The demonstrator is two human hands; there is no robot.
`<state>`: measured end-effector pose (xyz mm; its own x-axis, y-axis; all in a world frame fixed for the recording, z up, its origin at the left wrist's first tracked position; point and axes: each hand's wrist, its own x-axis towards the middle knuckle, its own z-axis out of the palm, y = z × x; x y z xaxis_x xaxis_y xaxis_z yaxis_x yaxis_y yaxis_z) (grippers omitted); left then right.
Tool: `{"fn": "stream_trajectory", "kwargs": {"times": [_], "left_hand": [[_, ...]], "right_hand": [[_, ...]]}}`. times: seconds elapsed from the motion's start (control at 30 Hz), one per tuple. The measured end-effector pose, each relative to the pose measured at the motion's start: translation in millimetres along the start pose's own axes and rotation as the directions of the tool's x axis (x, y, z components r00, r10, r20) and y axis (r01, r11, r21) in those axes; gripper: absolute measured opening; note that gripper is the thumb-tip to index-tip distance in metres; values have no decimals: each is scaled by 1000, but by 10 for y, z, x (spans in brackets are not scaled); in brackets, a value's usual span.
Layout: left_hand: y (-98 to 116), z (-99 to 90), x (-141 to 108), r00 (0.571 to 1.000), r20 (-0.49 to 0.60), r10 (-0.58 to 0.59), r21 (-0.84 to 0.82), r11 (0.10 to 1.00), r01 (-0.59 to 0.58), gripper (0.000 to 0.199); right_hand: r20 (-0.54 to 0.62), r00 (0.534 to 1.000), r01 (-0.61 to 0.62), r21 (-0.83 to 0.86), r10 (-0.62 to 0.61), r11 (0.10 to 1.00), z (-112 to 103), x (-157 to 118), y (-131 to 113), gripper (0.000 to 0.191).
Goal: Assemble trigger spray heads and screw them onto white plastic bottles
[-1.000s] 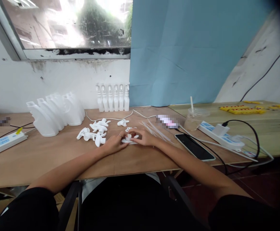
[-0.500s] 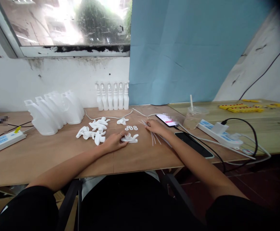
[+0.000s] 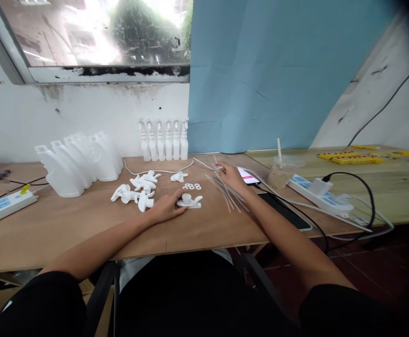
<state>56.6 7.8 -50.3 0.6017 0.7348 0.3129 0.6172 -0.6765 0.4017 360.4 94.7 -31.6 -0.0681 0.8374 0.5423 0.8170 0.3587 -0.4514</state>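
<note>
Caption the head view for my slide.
Left hand holding a white plastic spray trigger, right hand at thin whitish plastic tubes, brown tabletop beneath.

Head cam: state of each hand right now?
Left hand: closed on a spray head.
Right hand: fingertips closed, apparently pinching a tube.

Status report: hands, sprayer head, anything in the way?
Left hand holding sprayer head. Right hand at thin tubes, grip unclear. White cable runs close by right hand.
</note>
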Motion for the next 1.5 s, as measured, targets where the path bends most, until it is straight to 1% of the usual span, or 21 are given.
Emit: {"fn": "stream_trajectory", "kwargs": {"times": [0.1, 0.17, 0.2, 0.23, 0.3, 0.33, 0.37, 0.4, 0.43, 0.47, 0.53, 0.57, 0.67, 0.77, 0.87, 0.93, 1.0, 1.1, 1.2, 1.37, 1.5], "left_hand": [[-1, -4, 5, 1000, 1, -5, -34, 999, 5, 57], [-3, -7, 11, 1000, 6, -10, -46, 999, 11, 51], [-4, -8, 15, 1000, 6, -14, -50, 999, 14, 48], [-5, -9, 17, 1000, 4, -16, -55, 998, 16, 46], [-4, -9, 21, 1000, -3, -13, -67, 998, 13, 46], [-3, -8, 21, 1000, -3, -8, -73, 997, 8, 46], [-2, -8, 21, 1000, -3, -2, -78, 997, 2, 47], [-1, -9, 21, 1000, 0, 2, -80, 997, -2, 47], [-1, -9, 21, 1000, 2, 0, -80, 997, 0, 47], [-3, -9, 21, 1000, 9, -4, -77, 997, 5, 46], [-9, -9, 21, 1000, 26, -10, -75, 997, 12, 44], [-14, -8, 22, 999, 33, -7, -78, 997, 10, 44], [-24, -7, 24, 999, 25, 22, -105, 994, -19, 48], [-10, -22, 23, 999, 15, 47, -134, 990, -45, 48], [20, -46, 18, 998, 42, 43, -145, 989, -37, 39], [32, -57, 16, 998, 41, 51, -154, 987, -44, 38], [34, -59, 14, 997, 32, 65, -163, 985, -58, 40], [26, -54, 12, 997, 34, 64, -161, 985, -58, 47], [19, -45, 11, 997, 33, 64, -149, 987, -58, 46], [-1, -15, 19, 998, 29, 58, -119, 991, -55, 43], [-36, 16, 32, 999, 12, 40, -104, 994, -38, 47]], "right_hand": [[-85, 996, -24, 131, 35, 991, -17, 23, 8, 35], [-107, 988, -69, 313, 107, 947, -37, 39, -13, 28], [-86, 985, -98, 444, 151, 891, -54, 47, -32, 26], [-44, 982, -126, 585, 186, 801, -73, 55, -57, 25], [61, 978, -166, 814, 201, 557, -112, 66, -113, 31], [103, 976, -180, 877, 192, 446, -124, 66, -142, 35], [132, 973, -195, 908, 189, 371, -126, 61, -171, 38], [152, 969, -211, 917, 193, 337, -118, 52, -201, 37], [164, 965, -227, 913, 203, 339, -98, 37, -234, 35], [171, 963, -239, 899, 209, 366, -70, 17, -273, 33], [160, 969, -230, 862, 188, 452, -2, -30, -384, 34], [152, 976, -209, 845, 154, 491, 29, -56, -459, 35], [175, 984, -130, 820, -27, 557, 87, -138, -752, 39], [241, 945, -74, 815, -221, 575, 115, -224, -1052, 39], [231, 913, 53, 751, -336, 658, 163, -298, -1225, 37], [228, 898, 122, 694, -377, 710, 195, -331, -1249, 37], [236, 889, 147, 664, -393, 733, 208, -346, -1221, 38], [228, 899, 132, 674, -375, 727, 192, -345, -1157, 37], [243, 907, 96, 673, -343, 733, 171, -352, -1145, 36], [291, 874, 148, 603, -389, 784, 144, -374, -1209, 35], [360, 836, 171, 545, -413, 821, 119, -329, -1162, 25]]}}
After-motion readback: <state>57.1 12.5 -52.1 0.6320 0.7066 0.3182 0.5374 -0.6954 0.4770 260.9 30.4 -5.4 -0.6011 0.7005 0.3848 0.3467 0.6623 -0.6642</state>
